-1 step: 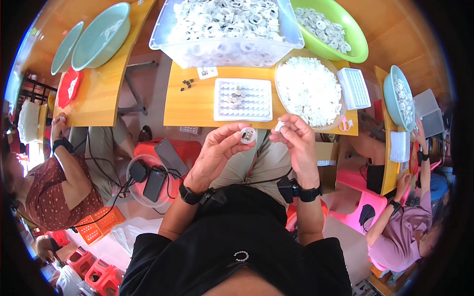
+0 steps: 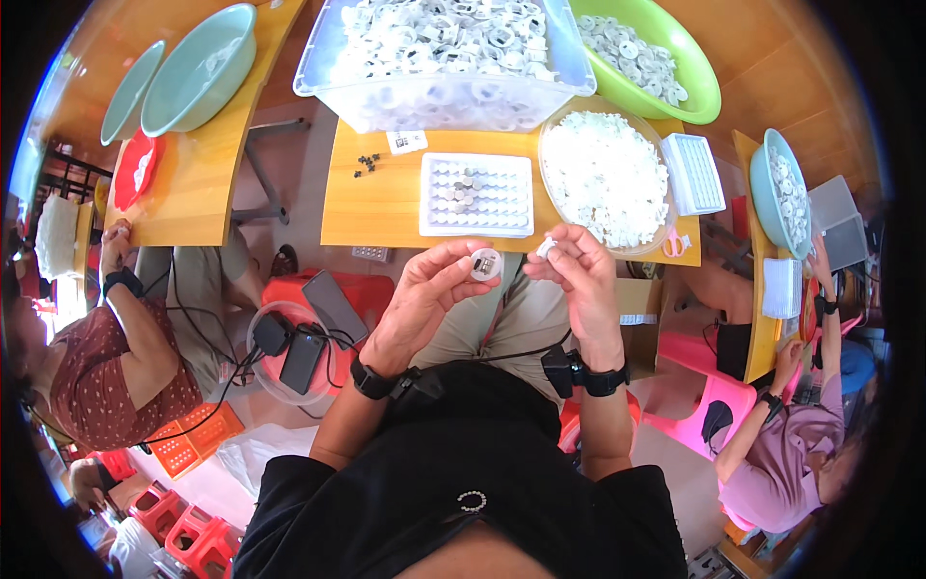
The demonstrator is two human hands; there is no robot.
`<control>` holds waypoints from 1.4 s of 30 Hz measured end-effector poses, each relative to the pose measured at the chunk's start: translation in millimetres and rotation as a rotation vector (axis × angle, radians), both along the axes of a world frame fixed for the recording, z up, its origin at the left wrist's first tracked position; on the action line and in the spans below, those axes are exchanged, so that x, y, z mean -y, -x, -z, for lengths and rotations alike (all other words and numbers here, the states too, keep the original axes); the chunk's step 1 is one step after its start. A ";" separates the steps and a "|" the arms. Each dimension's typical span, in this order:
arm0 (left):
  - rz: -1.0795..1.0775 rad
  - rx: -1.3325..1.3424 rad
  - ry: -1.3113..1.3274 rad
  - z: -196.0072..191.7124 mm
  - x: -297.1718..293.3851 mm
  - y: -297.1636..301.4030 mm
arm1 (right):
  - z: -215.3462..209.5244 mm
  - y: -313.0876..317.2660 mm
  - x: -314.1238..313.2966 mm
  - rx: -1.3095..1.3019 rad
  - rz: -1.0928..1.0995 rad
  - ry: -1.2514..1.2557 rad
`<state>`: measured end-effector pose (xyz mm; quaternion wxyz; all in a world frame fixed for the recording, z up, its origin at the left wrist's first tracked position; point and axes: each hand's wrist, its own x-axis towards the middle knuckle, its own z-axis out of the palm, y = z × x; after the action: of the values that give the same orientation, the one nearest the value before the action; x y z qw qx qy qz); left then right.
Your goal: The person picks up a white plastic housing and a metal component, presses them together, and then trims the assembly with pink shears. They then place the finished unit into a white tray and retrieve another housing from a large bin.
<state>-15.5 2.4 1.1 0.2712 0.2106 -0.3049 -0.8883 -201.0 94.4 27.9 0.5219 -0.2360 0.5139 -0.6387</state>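
Head view: your left hand pinches a round white housing; your right hand pinches a small white piece. Both parts, held apart, are near the worktop's front edge.

Yel. wood tbls, pinkish flr, pink chr.

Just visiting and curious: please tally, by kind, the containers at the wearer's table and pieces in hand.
Clear rectangular plastic bin: 1
Lime-green oval plastic basin: 1
Clear round plastic tub: 1
White rectangular plastic trays, topmost only: 2
Round white piece, left fingers: 1
Small white piece, right fingers: 1
Total: 7
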 end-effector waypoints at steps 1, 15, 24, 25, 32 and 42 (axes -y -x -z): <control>-0.006 0.003 0.001 0.9 0.1 -0.4 | 0.1 -2.0 1.0 0.003 -0.006 0.001; -0.008 0.048 -0.003 0.9 0.1 1.9 | -10.9 -45.6 9.8 -0.717 0.082 0.110; -0.024 0.027 -0.017 3.6 -3.2 6.1 | -10.8 -48.1 10.8 -0.881 0.095 0.146; -0.022 0.028 -0.017 4.0 -3.2 5.6 | -11.6 -48.1 11.1 -0.888 0.093 0.138; -0.015 0.089 0.003 -0.3 -4.4 11.7 | -8.3 -45.6 9.5 -1.027 0.130 0.132; -0.059 0.209 0.174 -7.4 -4.4 17.8 | -1.9 -44.6 6.3 -0.715 0.104 0.153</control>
<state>-33.2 6.7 8.6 0.2814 0.2865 -0.4010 -0.8233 -156.4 88.1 29.8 0.2571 -0.4560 0.6258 -0.5782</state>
